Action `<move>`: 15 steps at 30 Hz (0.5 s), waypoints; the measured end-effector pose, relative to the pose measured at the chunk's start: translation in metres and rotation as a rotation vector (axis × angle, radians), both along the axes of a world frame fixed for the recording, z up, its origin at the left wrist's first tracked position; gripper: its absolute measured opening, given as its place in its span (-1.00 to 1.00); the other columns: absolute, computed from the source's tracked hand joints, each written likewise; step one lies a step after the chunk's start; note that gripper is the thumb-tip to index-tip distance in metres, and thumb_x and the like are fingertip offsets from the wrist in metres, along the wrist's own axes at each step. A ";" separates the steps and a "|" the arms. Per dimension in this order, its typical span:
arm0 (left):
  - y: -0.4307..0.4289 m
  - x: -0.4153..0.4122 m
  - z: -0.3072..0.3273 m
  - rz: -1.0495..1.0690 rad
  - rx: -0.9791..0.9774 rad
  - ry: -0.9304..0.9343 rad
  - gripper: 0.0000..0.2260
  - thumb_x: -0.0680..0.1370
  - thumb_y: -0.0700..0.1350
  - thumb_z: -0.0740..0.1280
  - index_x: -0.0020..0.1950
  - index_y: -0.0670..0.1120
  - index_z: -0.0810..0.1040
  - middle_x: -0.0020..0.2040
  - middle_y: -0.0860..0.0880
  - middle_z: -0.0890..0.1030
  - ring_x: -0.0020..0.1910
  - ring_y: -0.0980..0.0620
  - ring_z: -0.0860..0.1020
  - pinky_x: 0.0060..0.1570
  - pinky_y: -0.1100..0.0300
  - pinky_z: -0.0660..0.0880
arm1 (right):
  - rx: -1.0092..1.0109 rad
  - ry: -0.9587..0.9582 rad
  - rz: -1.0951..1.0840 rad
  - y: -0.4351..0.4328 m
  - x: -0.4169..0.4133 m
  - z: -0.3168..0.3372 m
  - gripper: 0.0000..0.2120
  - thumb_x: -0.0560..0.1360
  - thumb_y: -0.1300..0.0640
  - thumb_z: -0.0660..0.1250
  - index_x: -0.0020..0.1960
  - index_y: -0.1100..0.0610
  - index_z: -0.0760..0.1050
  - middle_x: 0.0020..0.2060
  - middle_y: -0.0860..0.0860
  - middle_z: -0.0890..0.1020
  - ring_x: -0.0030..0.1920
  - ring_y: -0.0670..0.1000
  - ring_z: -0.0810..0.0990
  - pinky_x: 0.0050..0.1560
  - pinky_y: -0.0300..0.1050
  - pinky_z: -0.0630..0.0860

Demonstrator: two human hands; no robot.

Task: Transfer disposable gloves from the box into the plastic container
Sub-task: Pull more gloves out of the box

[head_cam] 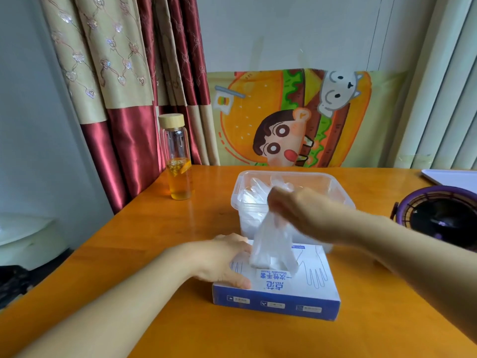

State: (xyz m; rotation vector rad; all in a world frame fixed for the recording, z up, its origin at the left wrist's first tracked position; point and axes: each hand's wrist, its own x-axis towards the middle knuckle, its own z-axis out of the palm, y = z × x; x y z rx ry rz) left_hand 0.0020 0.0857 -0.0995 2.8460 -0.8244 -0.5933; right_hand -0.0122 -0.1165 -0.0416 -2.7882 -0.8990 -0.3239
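Clear plastic glove (271, 249) hangs half out of the top slot of the box (296, 293), pinched by the right hand (291, 210) just in front of the plastic container (242, 192), which already holds gloves. Flat on the box lies the left hand (224, 259), fingers fairly straight, likely pinning it to the surface (180, 228) so the pull doesn't lift it.

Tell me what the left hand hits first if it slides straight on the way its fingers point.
Most likely the clear glove rising from the box slot, pinched by the right hand; the left hand lies beside it.
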 end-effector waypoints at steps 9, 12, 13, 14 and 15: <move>0.006 -0.005 0.031 0.118 -0.436 -0.006 -0.38 0.42 0.24 0.37 0.44 0.21 0.26 0.33 0.28 0.41 0.28 0.25 0.41 0.22 0.33 0.39 | 0.390 -0.011 -0.099 -0.023 0.006 0.040 -0.88 0.60 0.15 0.19 -0.06 0.12 0.47 -0.19 0.04 0.66 -0.22 -0.05 0.64 -0.14 -0.20 0.56; 0.007 -0.001 0.046 0.178 -0.739 -0.047 -0.31 0.33 0.35 0.40 0.41 0.25 0.30 0.33 0.29 0.43 0.29 0.27 0.42 0.33 0.16 0.38 | 0.680 0.303 -0.124 -0.027 0.009 0.036 -0.80 0.59 0.16 0.21 -0.02 0.28 0.52 -0.18 0.12 0.67 -0.17 0.04 0.67 -0.05 -0.06 0.63; 0.004 -0.001 0.051 0.160 -0.804 -0.076 -0.39 0.35 0.31 0.42 0.36 0.30 0.32 0.29 0.34 0.43 0.27 0.33 0.41 0.31 0.23 0.37 | 0.781 0.444 -0.129 -0.027 0.010 0.034 -0.80 0.59 0.17 0.21 -0.02 0.30 0.52 -0.19 0.11 0.66 -0.17 0.03 0.67 -0.04 -0.06 0.63; 0.000 -0.002 0.055 0.148 -0.847 -0.106 -0.46 0.38 0.22 0.44 0.31 0.32 0.34 0.24 0.40 0.42 0.23 0.41 0.40 0.27 0.33 0.35 | 0.856 0.576 -0.129 -0.026 0.011 0.031 -0.81 0.59 0.18 0.21 -0.03 0.30 0.51 -0.21 0.10 0.64 -0.19 0.02 0.65 -0.05 -0.09 0.63; -0.006 -0.002 0.058 0.144 -0.880 -0.134 -0.50 0.41 0.13 0.45 0.29 0.30 0.35 0.22 0.42 0.39 0.20 0.44 0.39 0.24 0.40 0.33 | 0.903 0.680 -0.125 -0.025 0.011 0.027 -0.82 0.59 0.19 0.20 -0.05 0.28 0.51 -0.22 0.10 0.62 -0.21 0.00 0.62 -0.09 -0.11 0.61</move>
